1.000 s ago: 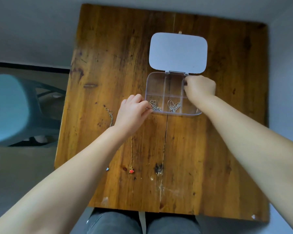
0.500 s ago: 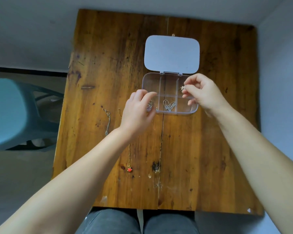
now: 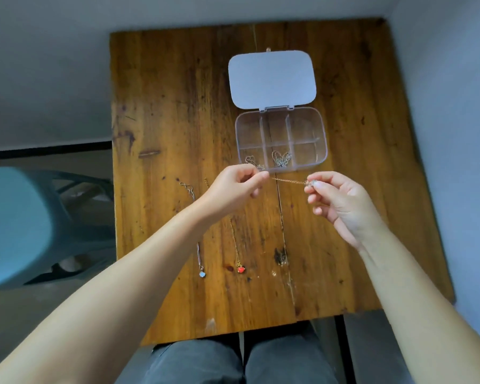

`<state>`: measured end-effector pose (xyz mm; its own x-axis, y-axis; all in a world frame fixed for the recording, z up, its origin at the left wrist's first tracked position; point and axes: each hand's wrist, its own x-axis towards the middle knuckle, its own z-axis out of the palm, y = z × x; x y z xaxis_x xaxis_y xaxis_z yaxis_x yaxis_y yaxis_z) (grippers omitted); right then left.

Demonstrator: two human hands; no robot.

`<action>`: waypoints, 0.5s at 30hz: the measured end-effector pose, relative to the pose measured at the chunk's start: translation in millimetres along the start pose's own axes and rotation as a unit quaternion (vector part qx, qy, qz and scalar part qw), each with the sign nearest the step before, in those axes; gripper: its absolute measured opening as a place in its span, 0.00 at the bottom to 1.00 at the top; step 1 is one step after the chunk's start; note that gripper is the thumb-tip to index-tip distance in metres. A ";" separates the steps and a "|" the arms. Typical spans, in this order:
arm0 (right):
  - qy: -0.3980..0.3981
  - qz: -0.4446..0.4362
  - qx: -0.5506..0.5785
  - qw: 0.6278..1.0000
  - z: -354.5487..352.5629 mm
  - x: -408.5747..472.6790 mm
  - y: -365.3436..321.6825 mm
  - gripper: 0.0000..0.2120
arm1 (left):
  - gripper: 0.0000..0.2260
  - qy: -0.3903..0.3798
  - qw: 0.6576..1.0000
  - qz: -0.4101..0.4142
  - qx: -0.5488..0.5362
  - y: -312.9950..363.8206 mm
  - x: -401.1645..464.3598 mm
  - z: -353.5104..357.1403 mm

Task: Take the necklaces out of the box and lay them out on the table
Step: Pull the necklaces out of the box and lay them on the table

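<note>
A clear compartment box [image 3: 305,126] lies open on the wooden table [image 3: 178,106], its lid [image 3: 272,79] flat behind it. Two silver necklaces stay in its near compartments, one at the left [image 3: 252,161] and one in the middle [image 3: 281,158]. Just in front of the box a thin gold chain [image 3: 287,180] is stretched between my left hand [image 3: 234,189] and my right hand [image 3: 341,200], each pinching one end. Two necklaces lie straight on the table: one with a pale pendant [image 3: 202,273] and one with a red pendant [image 3: 240,269], both partly hidden by my left forearm.
A blue plastic stool [image 3: 20,225] stands left of the table. A light wall runs along the table's far and right sides. My knees in grey trousers [image 3: 233,361] are under the near edge. Bare wood shows to the right of the red-pendant necklace.
My right hand lifted a gold chain out of the box and drew back toward me. My left hand left the box's corner and took the chain's other end.
</note>
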<state>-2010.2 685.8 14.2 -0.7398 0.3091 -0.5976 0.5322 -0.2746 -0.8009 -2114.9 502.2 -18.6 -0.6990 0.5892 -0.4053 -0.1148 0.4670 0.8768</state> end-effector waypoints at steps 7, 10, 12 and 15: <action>0.124 0.105 -0.146 0.976 21.3 -62.6 107.0 0.01 | 0.16 -0.048 0.995 -0.043 0.078 -19.3 13.4 -6.0; 0.132 0.109 -0.186 0.967 43.1 -78.9 138.3 0.01 | 0.15 -0.055 0.995 -0.040 0.079 -19.1 19.6 0.7; 0.138 0.102 -0.209 0.963 57.9 -80.2 153.1 0.01 | 0.15 -0.048 0.995 -0.041 0.080 -19.7 22.9 10.6; 0.148 0.086 -0.287 0.942 73.9 -74.1 165.9 0.03 | 0.13 -0.026 0.989 -0.010 0.144 -25.4 26.7 25.8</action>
<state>-1897.5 550.1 -71.5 -0.5204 0.5696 -0.6362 0.8314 0.1679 -0.5298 -2112.4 523.1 -58.4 -0.6601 0.6078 -0.4414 0.0822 0.6425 0.7619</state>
